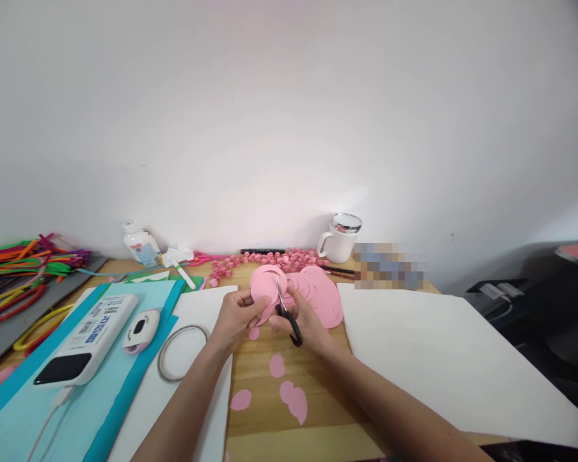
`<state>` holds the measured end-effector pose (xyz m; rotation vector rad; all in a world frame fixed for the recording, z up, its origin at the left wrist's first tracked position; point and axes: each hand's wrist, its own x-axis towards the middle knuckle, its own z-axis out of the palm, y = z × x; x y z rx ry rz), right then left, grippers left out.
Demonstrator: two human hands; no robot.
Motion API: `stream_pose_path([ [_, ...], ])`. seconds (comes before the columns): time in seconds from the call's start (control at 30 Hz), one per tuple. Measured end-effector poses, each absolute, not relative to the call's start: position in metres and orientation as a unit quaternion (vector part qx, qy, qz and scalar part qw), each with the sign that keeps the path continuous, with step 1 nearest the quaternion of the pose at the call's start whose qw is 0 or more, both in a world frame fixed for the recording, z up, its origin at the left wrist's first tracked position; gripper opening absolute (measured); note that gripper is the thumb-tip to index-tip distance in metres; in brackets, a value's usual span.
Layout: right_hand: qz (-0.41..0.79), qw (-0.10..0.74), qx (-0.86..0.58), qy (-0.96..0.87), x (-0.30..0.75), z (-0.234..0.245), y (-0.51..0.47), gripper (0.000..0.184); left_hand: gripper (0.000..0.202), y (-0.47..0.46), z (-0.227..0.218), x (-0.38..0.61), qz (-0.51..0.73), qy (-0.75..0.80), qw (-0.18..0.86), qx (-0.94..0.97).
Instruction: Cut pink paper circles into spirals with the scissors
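My left hand (238, 314) pinches a pink paper circle (264, 287) at its lower left edge. A curved strip along the circle's top is partly separated from the rest. In my right hand (306, 317) is a pair of scissors with black handles (295, 328), its blades pointing up and lying against the paper. Behind and right of my right hand lies a spread of pink paper circles (325, 298). Small pink paper pieces (277, 366) are scattered on the wooden table (260, 430) below my hands.
Rolled pink paper rosettes (289, 258) lie at the back near a white mug (340, 240). To the left are a roll of tape (161, 359), a power bank (96, 330), a small white cutter (141, 330), a bottle (142, 245) and pipe cleaners (29, 263). White board (443, 346) covers the right side.
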<state>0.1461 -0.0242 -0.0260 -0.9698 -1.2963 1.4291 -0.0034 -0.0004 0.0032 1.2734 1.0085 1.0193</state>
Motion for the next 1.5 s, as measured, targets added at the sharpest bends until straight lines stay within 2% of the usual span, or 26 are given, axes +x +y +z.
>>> stream_pose_path([
  [0.17, 0.59, 0.472, -0.399, -0.52, 0.147, -0.029, -0.024, 0.058, 0.028, -0.001, 0.006, -0.002, 0.447, 0.436, 0.574, 0.529],
  [0.37, 0.609, 0.468, -0.398, -0.502, 0.148, -0.035, -0.022, 0.066, 0.03, 0.0, 0.005, -0.003, 0.475, 0.429, 0.576, 0.509],
  [0.6, 0.601, 0.463, -0.4, -0.514, 0.147, -0.028, -0.023, 0.059, 0.03, 0.001, 0.005, -0.004, 0.494, 0.419, 0.583, 0.49],
  [0.77, 0.606, 0.455, -0.405, -0.512, 0.146, -0.025, -0.025, 0.068, 0.035, 0.002, 0.007, -0.005, 0.52, 0.411, 0.579, 0.474],
  [0.87, 0.608, 0.445, -0.4, -0.521, 0.144, -0.024, -0.027, 0.066, 0.036, 0.003, 0.006, -0.005, 0.535, 0.402, 0.581, 0.463],
  [1.5, 0.609, 0.429, -0.386, -0.544, 0.143, -0.024, -0.029, 0.065, 0.028, 0.0, 0.003, -0.003, 0.477, 0.424, 0.571, 0.517],
])
